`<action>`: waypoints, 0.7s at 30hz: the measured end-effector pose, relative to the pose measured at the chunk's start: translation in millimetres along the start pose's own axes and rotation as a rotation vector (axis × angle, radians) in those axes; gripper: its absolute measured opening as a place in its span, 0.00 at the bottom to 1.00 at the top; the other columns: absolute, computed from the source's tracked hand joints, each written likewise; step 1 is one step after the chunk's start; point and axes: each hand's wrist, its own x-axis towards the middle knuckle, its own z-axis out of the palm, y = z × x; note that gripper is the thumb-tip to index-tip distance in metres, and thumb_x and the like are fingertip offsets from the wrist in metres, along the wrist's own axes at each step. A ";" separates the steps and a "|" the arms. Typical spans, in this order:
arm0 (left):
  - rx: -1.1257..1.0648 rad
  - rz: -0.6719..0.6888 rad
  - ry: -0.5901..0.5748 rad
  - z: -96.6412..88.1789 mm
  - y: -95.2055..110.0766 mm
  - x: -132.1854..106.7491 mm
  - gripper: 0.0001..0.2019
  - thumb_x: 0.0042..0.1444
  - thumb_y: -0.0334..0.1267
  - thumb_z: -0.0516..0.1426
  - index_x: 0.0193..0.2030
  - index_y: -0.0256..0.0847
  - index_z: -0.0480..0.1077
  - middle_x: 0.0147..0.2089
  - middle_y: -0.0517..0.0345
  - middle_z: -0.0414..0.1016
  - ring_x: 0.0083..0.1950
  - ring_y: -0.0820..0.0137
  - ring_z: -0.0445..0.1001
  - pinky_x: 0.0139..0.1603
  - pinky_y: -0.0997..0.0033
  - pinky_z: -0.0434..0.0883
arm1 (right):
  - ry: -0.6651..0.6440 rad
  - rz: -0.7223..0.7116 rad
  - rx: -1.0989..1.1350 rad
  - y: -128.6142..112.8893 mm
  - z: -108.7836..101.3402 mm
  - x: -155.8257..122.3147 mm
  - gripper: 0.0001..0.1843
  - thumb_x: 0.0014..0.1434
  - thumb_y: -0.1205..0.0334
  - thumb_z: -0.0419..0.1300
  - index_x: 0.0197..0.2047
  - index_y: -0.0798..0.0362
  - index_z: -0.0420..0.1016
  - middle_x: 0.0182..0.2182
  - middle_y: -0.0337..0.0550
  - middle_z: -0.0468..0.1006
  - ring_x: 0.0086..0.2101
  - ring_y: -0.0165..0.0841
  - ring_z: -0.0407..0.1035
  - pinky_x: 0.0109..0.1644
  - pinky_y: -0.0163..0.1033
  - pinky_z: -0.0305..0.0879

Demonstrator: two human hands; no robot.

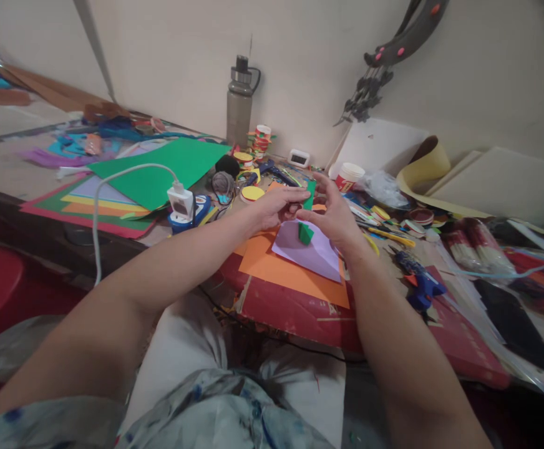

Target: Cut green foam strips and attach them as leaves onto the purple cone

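My left hand and my right hand meet above the middle of the work table. Together they pinch a small green piece of paper between thumbs and fingers. Below them lies a lilac paper sheet on an orange sheet, with a small folded green paper piece standing on the lilac one. Both sheets rest on a red board.
A large green sheet on stacked coloured paper lies at left, beside a white charger with cable. A grey bottle stands by the wall. A blue glue gun, a paper cup, tape rolls and pens clutter the right.
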 end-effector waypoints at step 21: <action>0.403 0.258 0.042 0.3 -8.0 -2.5 0.16 0.58 0.37 0.70 0.26 0.35 0.71 0.20 0.65 0.70 0.19 0.84 0.63 0.23 0.80 0.57 | 0.206 0.151 0.103 -4.6 -1.4 2.9 0.18 0.50 0.48 0.72 0.32 0.51 0.74 0.25 0.35 0.72 0.26 0.28 0.65 0.29 0.35 0.64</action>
